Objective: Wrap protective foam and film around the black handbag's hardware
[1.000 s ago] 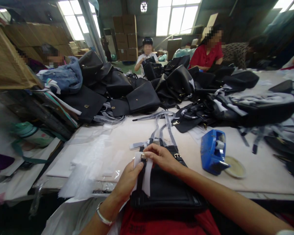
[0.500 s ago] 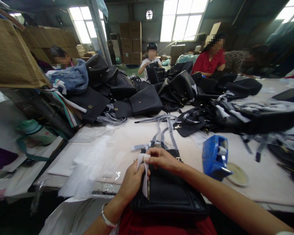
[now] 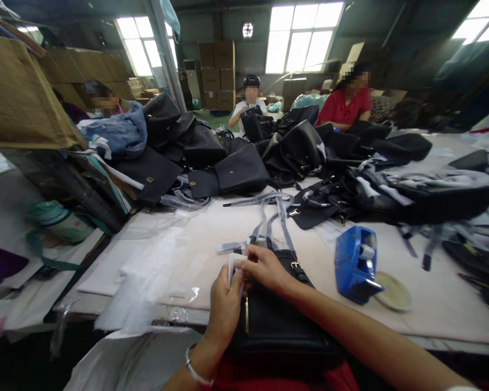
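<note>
A black handbag [image 3: 281,326] lies at the near table edge, partly on my lap, with wrapped grey straps [image 3: 275,217] running away from it. My left hand [image 3: 224,298] and my right hand [image 3: 264,267] meet over the bag's upper left corner. Both pinch a small white wrapping sheet [image 3: 232,266] folded around a metal fitting there. The fitting itself is hidden under the fingers. A silver bangle [image 3: 195,372] sits on my left wrist.
A blue tape dispenser [image 3: 355,263] and a small round dish [image 3: 393,290] stand to the right. Clear plastic sheets [image 3: 155,266] lie to the left. Piles of black bags [image 3: 236,157] cover the far table, where other people sit. A green bottle [image 3: 59,220] lies far left.
The white sheet, hanging loose a second ago, is now gathered tightly between both hands. My left hand has turned upright against the bag's corner.
</note>
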Demonstrator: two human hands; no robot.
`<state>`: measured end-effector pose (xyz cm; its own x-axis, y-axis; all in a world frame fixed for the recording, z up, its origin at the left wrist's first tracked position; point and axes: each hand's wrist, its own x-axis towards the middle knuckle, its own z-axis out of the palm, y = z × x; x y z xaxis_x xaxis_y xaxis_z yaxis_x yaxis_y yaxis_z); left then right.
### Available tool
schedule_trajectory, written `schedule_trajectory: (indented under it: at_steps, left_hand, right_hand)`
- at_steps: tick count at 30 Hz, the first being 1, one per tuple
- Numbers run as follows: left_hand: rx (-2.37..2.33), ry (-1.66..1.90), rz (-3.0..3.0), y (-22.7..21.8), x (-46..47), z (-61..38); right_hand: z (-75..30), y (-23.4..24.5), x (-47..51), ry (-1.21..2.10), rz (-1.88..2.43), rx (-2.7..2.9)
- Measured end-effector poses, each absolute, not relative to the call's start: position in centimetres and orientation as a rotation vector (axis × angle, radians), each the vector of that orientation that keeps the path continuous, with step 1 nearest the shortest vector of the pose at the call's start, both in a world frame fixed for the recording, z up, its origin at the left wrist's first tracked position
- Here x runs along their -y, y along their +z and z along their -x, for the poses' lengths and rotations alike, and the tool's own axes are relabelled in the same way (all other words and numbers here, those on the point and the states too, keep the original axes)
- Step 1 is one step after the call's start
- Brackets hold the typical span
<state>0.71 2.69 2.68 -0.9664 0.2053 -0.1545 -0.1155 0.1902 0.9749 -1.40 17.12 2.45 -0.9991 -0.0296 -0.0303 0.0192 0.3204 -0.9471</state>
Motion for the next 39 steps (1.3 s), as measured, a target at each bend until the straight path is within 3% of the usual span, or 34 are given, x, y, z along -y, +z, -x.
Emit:
schedule_trajectory:
  at_steps: [7, 13, 17, 25, 29, 34, 39]
  left_hand:
    - [-2.264, 1.769, -0.169, 1.8, -2.4, -0.6]
    - [-2.443, 1.611, -0.264, 1.8, -3.0, -0.7]
    - [-2.696, 1.452, -0.336, 1.4, -3.6, -1.3]
    - [-3.062, 0.767, -0.941, 0.1, -4.1, -1.6]
    - [-3.042, 0.65, -1.092, 0.1, -3.9, -1.2]
    - [-2.913, 0.809, -1.122, 0.2, -3.9, -1.2]
    - [-2.436, 1.45, -0.599, 2.1, -3.7, -1.3]
  right_hand:
    - [0.2, 2.7, -18.4, -2.017, 0.0, -2.059]
    - [0.0, 2.0, -19.0, -1.895, -0.055, -2.309]
    - [0.2, 1.5, -18.7, -2.009, -0.232, -2.114]
    - [-0.1, 1.5, -18.9, -2.188, -0.472, -1.711]
    - [-0.8, 2.1, -19.1, -2.248, -0.452, -1.63]
    - [-1.6, 2.1, -19.7, -2.244, -0.346, -1.726]
    - [-1.9, 0.4, -20.6, -2.156, -0.206, -1.907]
